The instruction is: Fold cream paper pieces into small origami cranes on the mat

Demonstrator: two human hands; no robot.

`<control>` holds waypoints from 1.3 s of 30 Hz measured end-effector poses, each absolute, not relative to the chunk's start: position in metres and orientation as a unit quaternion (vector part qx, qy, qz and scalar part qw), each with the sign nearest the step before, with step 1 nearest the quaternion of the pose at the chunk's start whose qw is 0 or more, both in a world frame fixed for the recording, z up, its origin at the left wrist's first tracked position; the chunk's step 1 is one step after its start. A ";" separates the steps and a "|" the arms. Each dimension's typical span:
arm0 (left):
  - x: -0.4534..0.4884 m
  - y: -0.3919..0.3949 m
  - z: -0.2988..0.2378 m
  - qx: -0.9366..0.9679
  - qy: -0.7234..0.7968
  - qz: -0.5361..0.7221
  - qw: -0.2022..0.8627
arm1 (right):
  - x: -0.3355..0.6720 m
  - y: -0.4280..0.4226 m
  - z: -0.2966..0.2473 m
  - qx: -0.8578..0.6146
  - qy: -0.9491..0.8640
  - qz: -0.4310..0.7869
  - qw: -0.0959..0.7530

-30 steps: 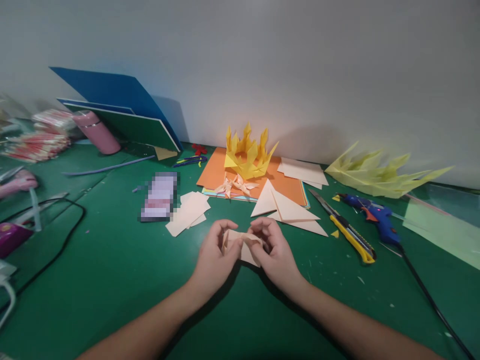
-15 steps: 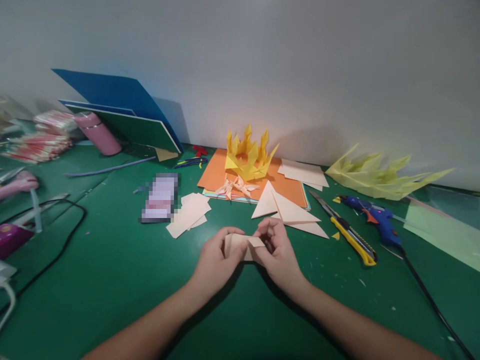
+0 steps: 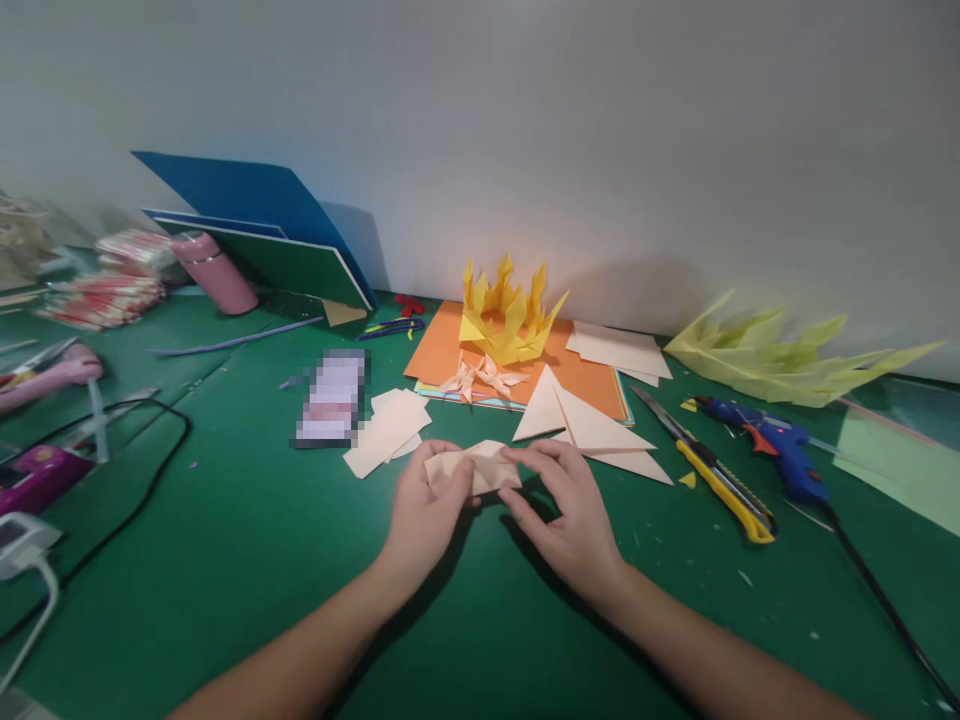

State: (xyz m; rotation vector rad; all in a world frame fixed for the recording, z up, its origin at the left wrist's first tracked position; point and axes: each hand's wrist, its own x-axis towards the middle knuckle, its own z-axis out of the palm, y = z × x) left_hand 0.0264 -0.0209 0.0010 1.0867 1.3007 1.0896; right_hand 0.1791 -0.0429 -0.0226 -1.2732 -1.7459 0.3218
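Observation:
A small cream piece of folded paper [image 3: 487, 466] with creases across it is held a little above the green table. My left hand [image 3: 429, 505] is closed on its left end, the thumb pressed on the front. At the right end, my right hand [image 3: 571, 505] has its index fingertip on the upper part and its thumb at the lower corner. Just beyond my hands lie large cream paper triangles [image 3: 589, 415] and, to the left, several cream paper slips [image 3: 390, 428]. Some fingers are hidden behind the folded paper.
A yellow paper crown [image 3: 510, 335] and small folded pieces [image 3: 480, 378] rest on orange sheets [image 3: 431, 340]. To the right lie a utility knife [image 3: 720, 485], a blue glue gun [image 3: 780, 450] and a pale yellow paper crown [image 3: 795, 355]. A blurred phone [image 3: 331, 400] lies left.
The folded paper has opened out wider, with creases showing on its front. My right hand's fingers have spread and shifted to its right end. The view has turned slightly left.

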 end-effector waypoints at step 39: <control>0.030 -0.021 0.005 0.284 0.480 0.466 0.687 | 0.179 -0.047 -0.016 -0.461 -0.788 -0.065 0.403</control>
